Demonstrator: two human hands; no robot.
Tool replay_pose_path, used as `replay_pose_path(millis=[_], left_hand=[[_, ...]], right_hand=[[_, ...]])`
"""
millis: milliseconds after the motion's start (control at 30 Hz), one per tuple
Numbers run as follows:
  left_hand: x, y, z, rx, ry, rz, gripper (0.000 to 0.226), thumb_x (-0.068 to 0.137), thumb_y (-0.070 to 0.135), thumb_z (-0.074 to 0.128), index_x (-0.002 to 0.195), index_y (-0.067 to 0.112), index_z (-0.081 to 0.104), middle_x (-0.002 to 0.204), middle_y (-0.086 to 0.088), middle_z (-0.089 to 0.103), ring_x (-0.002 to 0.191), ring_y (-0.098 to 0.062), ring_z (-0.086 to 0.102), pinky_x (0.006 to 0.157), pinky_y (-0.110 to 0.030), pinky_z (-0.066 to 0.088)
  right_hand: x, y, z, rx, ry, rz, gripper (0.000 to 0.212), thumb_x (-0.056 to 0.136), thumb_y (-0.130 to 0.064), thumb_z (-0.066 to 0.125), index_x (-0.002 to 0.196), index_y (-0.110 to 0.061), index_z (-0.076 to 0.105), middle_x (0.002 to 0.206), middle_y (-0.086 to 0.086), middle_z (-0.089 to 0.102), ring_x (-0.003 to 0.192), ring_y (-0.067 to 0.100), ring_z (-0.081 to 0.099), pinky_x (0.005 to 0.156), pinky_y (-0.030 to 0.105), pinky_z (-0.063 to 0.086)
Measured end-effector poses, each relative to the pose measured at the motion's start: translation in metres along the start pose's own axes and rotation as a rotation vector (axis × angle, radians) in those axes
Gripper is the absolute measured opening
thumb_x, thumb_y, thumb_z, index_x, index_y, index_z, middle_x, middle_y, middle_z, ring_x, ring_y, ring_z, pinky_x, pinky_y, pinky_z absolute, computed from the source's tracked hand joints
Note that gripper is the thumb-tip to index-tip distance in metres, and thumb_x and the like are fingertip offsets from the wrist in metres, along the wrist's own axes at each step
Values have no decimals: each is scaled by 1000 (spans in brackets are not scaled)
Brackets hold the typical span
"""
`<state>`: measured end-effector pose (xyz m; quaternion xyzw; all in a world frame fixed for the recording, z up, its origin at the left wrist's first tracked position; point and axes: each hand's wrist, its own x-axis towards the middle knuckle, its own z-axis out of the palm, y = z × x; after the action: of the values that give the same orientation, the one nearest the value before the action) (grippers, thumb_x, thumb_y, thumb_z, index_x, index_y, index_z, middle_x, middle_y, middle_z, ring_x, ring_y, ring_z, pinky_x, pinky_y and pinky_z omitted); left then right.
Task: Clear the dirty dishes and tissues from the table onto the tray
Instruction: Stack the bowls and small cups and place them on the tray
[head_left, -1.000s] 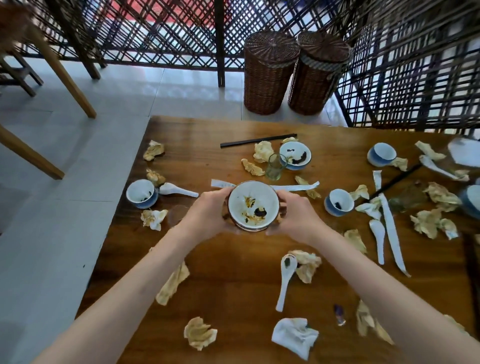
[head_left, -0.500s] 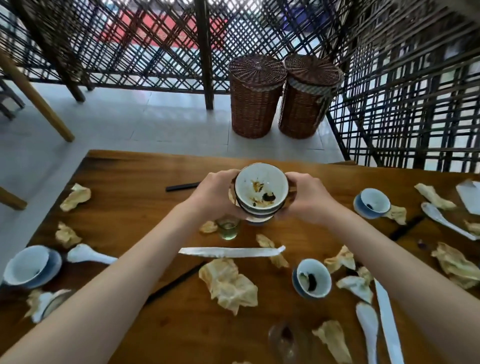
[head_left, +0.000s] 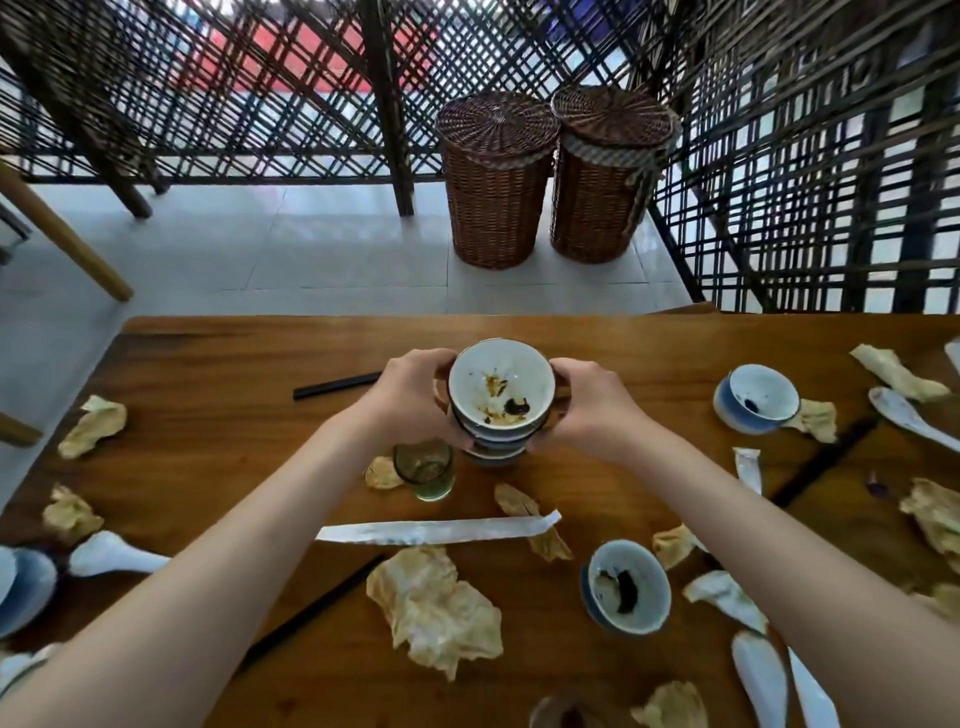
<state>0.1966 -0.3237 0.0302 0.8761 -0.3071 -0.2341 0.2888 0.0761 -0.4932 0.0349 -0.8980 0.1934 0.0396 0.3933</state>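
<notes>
A stack of dirty blue-and-white bowls hangs above the wooden table; the top one shows food scraps. My left hand grips its left side and my right hand grips its right side. More dirty bowls sit on the table at the near right, far right and left edge. A small green glass stands just below the stack. Crumpled tissues lie around, the largest near me. No tray is in view.
White spoons, black chopsticks and a long white paper strip lie among the tissues. Two lidded wicker baskets stand on the tiled floor beyond the table, before a lattice screen.
Both hands have carried the bowl forward across the table and set it into other bowls; they now hold the whole stack. The view tilted up and moved forward.
</notes>
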Motion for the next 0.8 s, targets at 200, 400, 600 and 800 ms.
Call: replay_pose_path(millis=[200, 400, 600, 800], left_hand=[[3, 1, 3, 27, -14, -37, 99, 43, 23, 93, 132, 21, 50, 124, 4, 57, 111, -15, 48, 83, -29, 42], [2, -1, 2, -25, -64, -39, 95, 48, 20, 91, 133, 22, 48, 122, 5, 56, 113, -15, 48, 84, -29, 41], [0, 2, 4, -33, -115, -65, 95, 51, 17, 89, 134, 23, 42, 122, 5, 52, 115, -18, 47, 94, -37, 47], [-1, 5, 6, -50, -228, -105, 104, 48, 14, 89, 137, 24, 36, 125, 5, 50, 118, -18, 46, 99, -42, 45]], right_hand=[[1, 5, 3, 1, 15, 7, 77, 49, -18, 90, 119, -17, 57, 114, -4, 63, 104, 12, 55, 81, 25, 44], [2, 5, 6, 36, 13, 19, 78, 49, -18, 91, 119, -19, 57, 112, -8, 62, 98, 6, 53, 77, 21, 44], [0, 6, 9, 49, -2, 29, 82, 51, -17, 91, 123, -18, 53, 116, -6, 61, 105, 10, 54, 78, 20, 45], [-3, 9, 18, 99, -35, 77, 87, 51, -15, 91, 126, -25, 47, 123, -4, 57, 108, 9, 51, 82, 25, 47]])
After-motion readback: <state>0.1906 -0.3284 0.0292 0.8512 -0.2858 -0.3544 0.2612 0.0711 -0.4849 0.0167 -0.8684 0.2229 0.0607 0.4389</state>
